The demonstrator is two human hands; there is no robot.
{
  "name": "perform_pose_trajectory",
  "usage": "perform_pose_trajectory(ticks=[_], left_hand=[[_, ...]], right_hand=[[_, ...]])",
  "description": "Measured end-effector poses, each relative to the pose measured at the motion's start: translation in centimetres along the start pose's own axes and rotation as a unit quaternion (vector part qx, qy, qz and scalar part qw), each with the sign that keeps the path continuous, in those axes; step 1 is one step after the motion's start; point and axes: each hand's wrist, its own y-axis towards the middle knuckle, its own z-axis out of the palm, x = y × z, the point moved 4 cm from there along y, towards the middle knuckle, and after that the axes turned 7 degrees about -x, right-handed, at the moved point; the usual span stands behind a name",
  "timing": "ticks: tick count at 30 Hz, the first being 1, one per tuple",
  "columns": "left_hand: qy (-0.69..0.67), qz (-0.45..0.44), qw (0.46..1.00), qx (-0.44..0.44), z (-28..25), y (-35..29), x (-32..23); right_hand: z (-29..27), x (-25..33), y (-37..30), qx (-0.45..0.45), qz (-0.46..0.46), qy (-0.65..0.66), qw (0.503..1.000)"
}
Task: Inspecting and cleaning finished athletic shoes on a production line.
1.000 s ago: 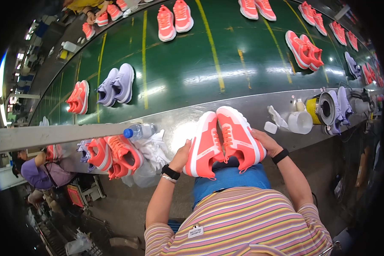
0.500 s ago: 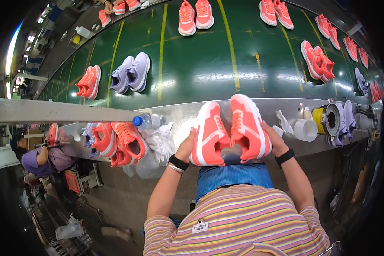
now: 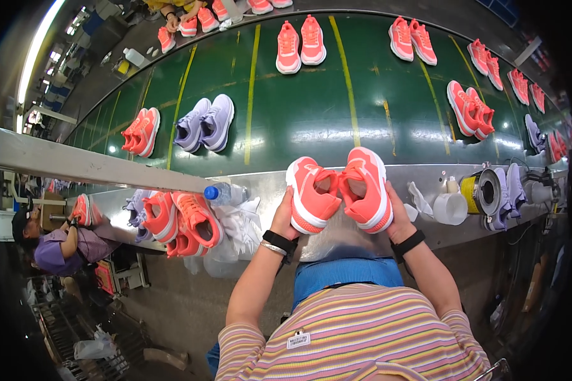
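Observation:
I hold a pair of coral-pink sneakers with white soles over the metal ledge (image 3: 267, 184) in front of me. My left hand (image 3: 285, 216) grips the left sneaker (image 3: 310, 193) from below, its heel opening turned toward me. My right hand (image 3: 395, 219) grips the right sneaker (image 3: 365, 187) at its outer side. The two shoes lean together, toes pointing away toward the green conveyor belt (image 3: 311, 120). Both wrists wear black bands.
Pairs of coral (image 3: 300, 43) and lilac sneakers (image 3: 204, 122) lie on the belt. On the ledge sit a water bottle (image 3: 225, 192), white cloths (image 3: 238, 219), a coral shoe pile (image 3: 178, 222), a white cup (image 3: 450, 208) and a yellow roll (image 3: 478, 190). Another worker (image 3: 60, 244) sits lower left.
I have lifted both sneakers and tipped them forward, so their heel openings now face me instead of their sides. The view has shifted slightly, with the belt lower in frame.

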Motion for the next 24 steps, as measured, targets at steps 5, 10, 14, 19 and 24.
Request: perform_pose_trajectory(ticks=[5, 10, 14, 19, 24], left_hand=[[-0.067, -0.049, 0.996, -0.027, 0.9, -0.2, 0.8], [-0.125, -0.054, 0.991, 0.003, 1.5, 0.7, 1.4], [-0.179, -0.073, 0.979, 0.063, 1.1, 1.4, 1.8], [-0.199, -0.093, 0.974, 0.05, 1.4, 1.3, 1.6], [-0.151, -0.062, 0.985, 0.05, 2.6, 1.0, 1.7]], right_hand=[[1.7, -0.6, -0.3, -0.022, 0.004, 0.006, 1.0], [1.5, -1.4, 0.8, -0.012, 0.044, 0.082, 0.996], [3.8, -2.1, 0.5, -0.052, 0.076, 0.121, 0.988], [4.1, -2.2, 0.9, -0.041, 0.078, 0.154, 0.984], [3.1, -1.6, 1.2, -0.008, 0.075, 0.162, 0.984]])
